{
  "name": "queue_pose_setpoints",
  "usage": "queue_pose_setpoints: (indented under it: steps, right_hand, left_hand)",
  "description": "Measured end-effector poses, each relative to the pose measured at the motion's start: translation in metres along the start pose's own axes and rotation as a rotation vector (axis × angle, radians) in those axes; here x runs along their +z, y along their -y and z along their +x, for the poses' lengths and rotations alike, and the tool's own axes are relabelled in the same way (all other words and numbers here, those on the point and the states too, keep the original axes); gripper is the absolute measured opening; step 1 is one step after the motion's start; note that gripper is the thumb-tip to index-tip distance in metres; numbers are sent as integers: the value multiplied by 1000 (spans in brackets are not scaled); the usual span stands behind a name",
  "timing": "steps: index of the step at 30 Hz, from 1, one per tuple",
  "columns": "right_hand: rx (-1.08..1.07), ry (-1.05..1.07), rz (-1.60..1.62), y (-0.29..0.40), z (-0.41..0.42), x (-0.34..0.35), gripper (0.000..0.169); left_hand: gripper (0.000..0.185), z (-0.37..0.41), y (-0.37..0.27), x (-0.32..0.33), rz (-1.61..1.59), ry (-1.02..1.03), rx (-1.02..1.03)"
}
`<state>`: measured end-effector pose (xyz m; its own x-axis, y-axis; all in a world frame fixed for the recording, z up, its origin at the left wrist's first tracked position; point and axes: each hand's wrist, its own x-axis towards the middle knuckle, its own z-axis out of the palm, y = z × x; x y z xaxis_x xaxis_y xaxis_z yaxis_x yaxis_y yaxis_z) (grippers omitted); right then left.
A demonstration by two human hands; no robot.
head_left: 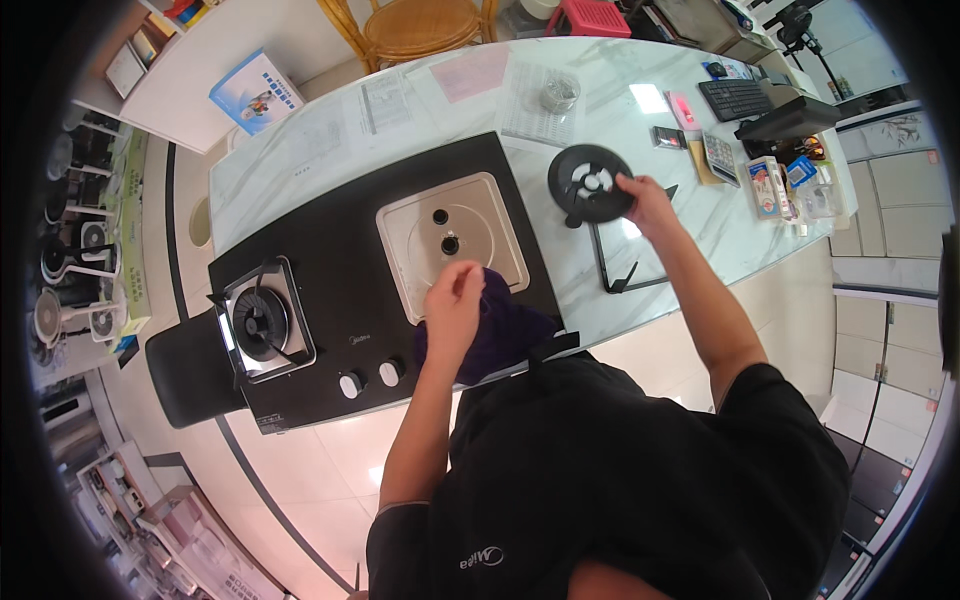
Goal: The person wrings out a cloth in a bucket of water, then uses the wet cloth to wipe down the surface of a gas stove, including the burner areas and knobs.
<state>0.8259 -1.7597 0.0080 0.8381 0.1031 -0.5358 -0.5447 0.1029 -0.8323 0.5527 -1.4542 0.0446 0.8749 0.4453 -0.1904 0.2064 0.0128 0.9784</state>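
My right hand (646, 204) grips the rim of a round black burner part (559, 180) with a pale metal centre, above the marble-patterned table. Below that hand lies a square black pan support (602, 259). My left hand (452, 307) has its fingers curled at the top of a dark purple cloth (499, 341); whether they pinch it is unclear. The cloth lies over the front right corner of a black Midea gas hob (337, 300). Beside it, the hob's right metal drip tray (487, 214) shows two dark round openings. A burner (260, 324) sits assembled on the left, under its own pan support.
Two control knobs (390, 373) stand at the hob's front. Behind it are papers (386, 105) and a clear round container (560, 93). A keyboard (733, 100), a calculator (718, 157) and small boxes (766, 187) crowd the right end. A black chair (195, 375) adjoins the hob's left side.
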Motion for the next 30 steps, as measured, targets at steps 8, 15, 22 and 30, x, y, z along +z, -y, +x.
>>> queue_pose_setpoints:
  steps: [8,15,22,30]
  right_hand:
    - [72,-95,-175,19,152,-29,32]
    - [117,59,-225,-2,206,-34,51]
    - [-27,-114,-881,13,203,-17,55]
    - [-200,-143,-1386,28,186,-15,53]
  left_hand:
    - [37,-101,26,4,879,-273,168]
    - [95,-82,50,100,1174,-422,-105]
    - [94,-61,74,99,1207,-574,-71]
    - [84,-5,75,54,1182,-494,55]
